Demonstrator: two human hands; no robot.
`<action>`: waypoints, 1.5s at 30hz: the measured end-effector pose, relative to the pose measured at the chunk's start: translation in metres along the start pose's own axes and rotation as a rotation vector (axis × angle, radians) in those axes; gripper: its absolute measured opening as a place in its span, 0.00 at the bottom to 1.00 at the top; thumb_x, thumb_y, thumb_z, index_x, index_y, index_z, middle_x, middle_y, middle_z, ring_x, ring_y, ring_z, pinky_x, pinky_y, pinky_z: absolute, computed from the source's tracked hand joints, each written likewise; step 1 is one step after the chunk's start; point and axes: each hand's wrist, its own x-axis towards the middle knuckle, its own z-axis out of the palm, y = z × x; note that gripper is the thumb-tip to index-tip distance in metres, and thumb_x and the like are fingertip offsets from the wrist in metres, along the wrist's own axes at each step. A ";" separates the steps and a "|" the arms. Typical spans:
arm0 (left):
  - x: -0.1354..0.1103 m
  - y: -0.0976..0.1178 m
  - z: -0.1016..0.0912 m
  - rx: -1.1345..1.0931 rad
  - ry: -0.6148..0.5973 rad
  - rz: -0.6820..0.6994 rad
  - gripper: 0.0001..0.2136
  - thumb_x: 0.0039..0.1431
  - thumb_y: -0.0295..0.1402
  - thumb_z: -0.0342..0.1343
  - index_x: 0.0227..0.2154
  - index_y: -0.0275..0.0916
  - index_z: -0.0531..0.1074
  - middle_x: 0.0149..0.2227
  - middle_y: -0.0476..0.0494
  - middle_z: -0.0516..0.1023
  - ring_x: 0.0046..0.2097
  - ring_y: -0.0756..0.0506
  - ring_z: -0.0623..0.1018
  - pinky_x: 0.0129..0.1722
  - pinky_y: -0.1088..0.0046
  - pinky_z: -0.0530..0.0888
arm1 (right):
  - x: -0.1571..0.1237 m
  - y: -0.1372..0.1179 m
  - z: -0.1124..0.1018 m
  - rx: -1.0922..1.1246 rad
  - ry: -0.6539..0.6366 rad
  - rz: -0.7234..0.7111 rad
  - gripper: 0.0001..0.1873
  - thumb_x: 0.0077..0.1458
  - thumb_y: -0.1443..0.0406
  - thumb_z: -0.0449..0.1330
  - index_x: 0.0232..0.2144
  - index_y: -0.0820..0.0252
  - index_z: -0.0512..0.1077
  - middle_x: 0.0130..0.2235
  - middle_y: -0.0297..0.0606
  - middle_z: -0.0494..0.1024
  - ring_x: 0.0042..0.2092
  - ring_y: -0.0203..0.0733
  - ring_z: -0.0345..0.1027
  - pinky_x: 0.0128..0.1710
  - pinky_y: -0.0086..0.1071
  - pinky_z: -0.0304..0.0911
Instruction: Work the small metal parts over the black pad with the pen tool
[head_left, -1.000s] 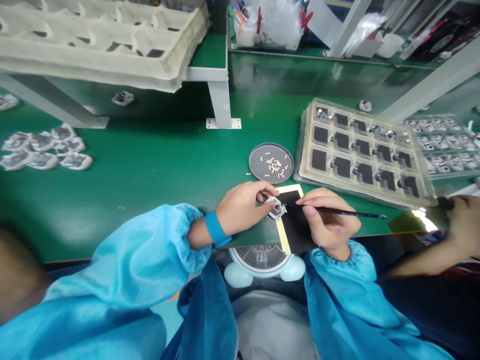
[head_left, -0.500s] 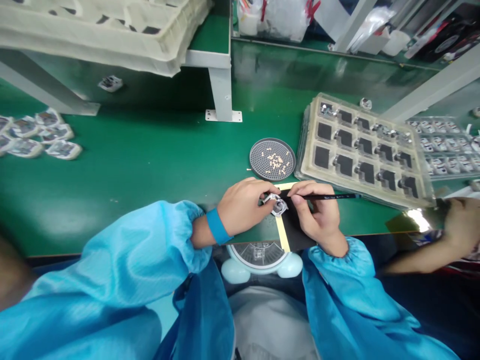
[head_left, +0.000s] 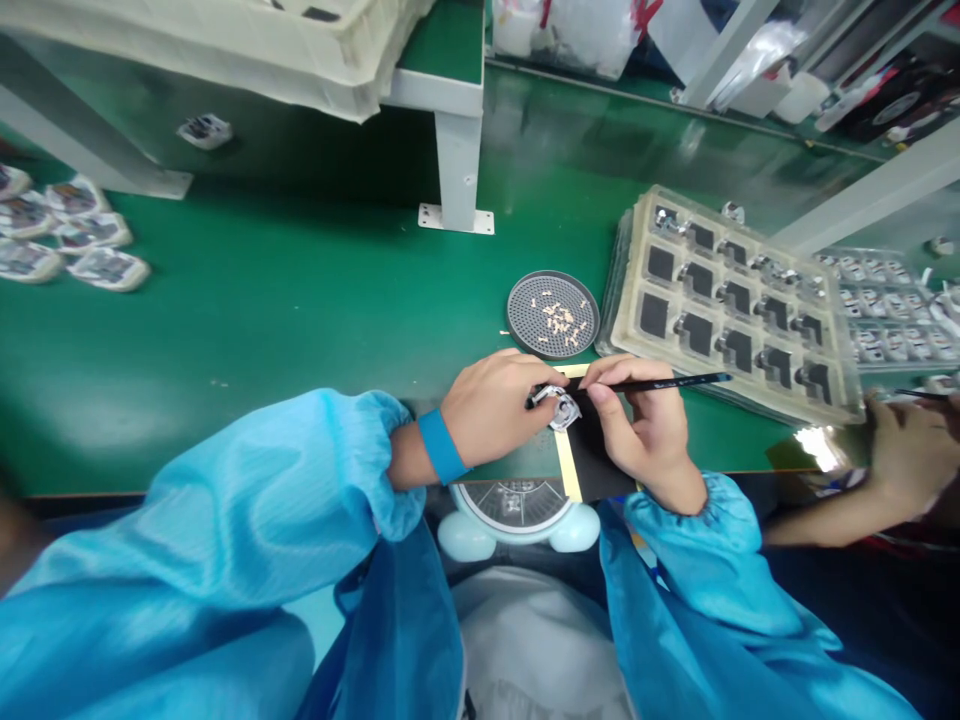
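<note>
My left hand (head_left: 495, 405) pinches a small silver-white part (head_left: 561, 406) over a black mat with a yellow border (head_left: 568, 465) at the table's front edge. My right hand (head_left: 645, 425) grips a thin black tool (head_left: 667, 382), its tip at the part and its shaft pointing right. Both wrists come out of blue sleeves, and the left one wears a blue band. Just beyond my hands lies a round grey perforated dish (head_left: 553, 314) with several tiny pale pieces on it.
A cream tray (head_left: 739, 305) of black square parts lies right of the dish, with a clear tray (head_left: 889, 310) beyond it. Another person's hand (head_left: 904, 455) works at the far right. Several white parts (head_left: 67, 235) lie at far left. A raised shelf's leg (head_left: 456, 165) stands behind.
My right hand has shifted its grip and swung the tool's shaft upward to lie nearly level. The camera has drifted a little, so the table sits slightly higher and rightward in view.
</note>
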 end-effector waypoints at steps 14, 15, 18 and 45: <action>0.000 -0.001 0.000 -0.002 -0.004 0.025 0.10 0.61 0.30 0.58 0.43 0.44 0.81 0.43 0.48 0.84 0.45 0.43 0.79 0.46 0.65 0.74 | -0.002 -0.012 -0.001 -0.125 -0.104 -0.146 0.16 0.59 0.75 0.60 0.45 0.53 0.70 0.41 0.40 0.77 0.44 0.47 0.73 0.44 0.46 0.72; 0.000 -0.002 0.000 -0.001 -0.006 0.026 0.11 0.60 0.31 0.59 0.43 0.44 0.81 0.43 0.48 0.84 0.45 0.43 0.79 0.47 0.65 0.74 | -0.004 -0.012 -0.002 -0.122 -0.103 -0.147 0.16 0.59 0.75 0.60 0.45 0.52 0.70 0.42 0.40 0.77 0.45 0.47 0.73 0.44 0.46 0.72; 0.000 -0.002 0.000 0.009 -0.006 0.020 0.12 0.60 0.30 0.59 0.45 0.44 0.81 0.44 0.47 0.83 0.46 0.42 0.79 0.47 0.64 0.74 | -0.011 -0.012 -0.005 -0.131 -0.089 -0.127 0.14 0.59 0.75 0.60 0.44 0.53 0.72 0.44 0.41 0.78 0.46 0.48 0.74 0.45 0.47 0.72; -0.004 0.002 0.006 0.081 0.030 0.001 0.11 0.62 0.32 0.58 0.46 0.43 0.78 0.47 0.48 0.82 0.48 0.42 0.78 0.46 0.64 0.74 | -0.025 -0.030 0.006 -0.232 0.092 -0.001 0.14 0.57 0.75 0.64 0.44 0.54 0.72 0.46 0.42 0.81 0.48 0.48 0.77 0.50 0.46 0.73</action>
